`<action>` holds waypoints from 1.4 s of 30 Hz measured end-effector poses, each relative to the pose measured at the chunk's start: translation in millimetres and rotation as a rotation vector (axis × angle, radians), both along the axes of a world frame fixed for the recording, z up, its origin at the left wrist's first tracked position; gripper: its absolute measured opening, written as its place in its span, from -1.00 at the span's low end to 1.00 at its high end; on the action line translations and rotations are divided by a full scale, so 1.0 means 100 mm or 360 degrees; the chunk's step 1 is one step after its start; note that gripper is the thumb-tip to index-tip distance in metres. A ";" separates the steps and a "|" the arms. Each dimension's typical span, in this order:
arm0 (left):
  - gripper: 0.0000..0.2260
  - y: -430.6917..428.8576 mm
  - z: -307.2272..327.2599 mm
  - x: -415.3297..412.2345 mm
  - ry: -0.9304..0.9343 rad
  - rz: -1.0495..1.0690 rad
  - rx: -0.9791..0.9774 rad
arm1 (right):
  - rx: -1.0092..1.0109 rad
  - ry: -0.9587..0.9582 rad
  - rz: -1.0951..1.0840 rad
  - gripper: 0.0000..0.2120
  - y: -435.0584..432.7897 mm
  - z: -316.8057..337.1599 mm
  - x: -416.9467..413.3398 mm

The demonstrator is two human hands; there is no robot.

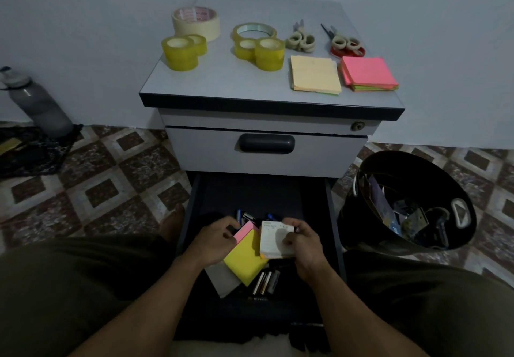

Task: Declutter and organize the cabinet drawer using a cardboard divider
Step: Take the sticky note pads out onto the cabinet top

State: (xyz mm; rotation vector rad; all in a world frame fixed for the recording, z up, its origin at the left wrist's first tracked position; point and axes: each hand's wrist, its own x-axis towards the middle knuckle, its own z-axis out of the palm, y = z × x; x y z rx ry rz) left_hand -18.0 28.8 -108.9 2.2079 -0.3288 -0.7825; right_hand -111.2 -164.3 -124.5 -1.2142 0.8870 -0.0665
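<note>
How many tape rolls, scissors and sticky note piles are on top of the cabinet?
On the cabinet top:
Tape rolls: 6
Scissors: 2
Sticky note piles: 2
Total: 10

Forearms reach forward; left hand (pixel 217 238) pinches a yellow pad (pixel 244 260), right hand (pixel 304 242) grips a white pad (pixel 274 242).

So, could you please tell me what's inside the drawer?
Note pads held by the left hand, a white pad in the right hand, pens, a grey sheet. Anything beneath them is covered.
</note>
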 end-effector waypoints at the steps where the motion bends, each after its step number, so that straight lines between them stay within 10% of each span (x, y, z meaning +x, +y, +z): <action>1: -0.71 0.00 -0.02 -0.02 -0.0042 -0.0047 0.0022 | 0.0008 0.0014 -0.0001 -0.65 0.01 -0.01 -0.02; 10: -0.58 -0.09 -0.04 -0.21 -0.0305 -0.0320 0.0260 | 0.0141 0.0058 0.0085 -0.63 0.13 0.06 -0.08; 19: -0.63 0.12 0.03 -0.14 0.0218 0.0197 -0.0109 | 0.0101 -0.0009 -0.0010 -0.63 0.12 0.07 -0.05; 31: -0.26 0.17 0.00 -0.29 0.0079 0.0073 0.0662 | 0.0141 0.0008 -0.0011 -0.61 0.11 0.07 -0.05; 42: -0.48 0.16 0.02 -0.30 0.0024 0.0366 0.0015 | 0.0130 0.0021 0.0025 -0.61 0.13 0.07 -0.06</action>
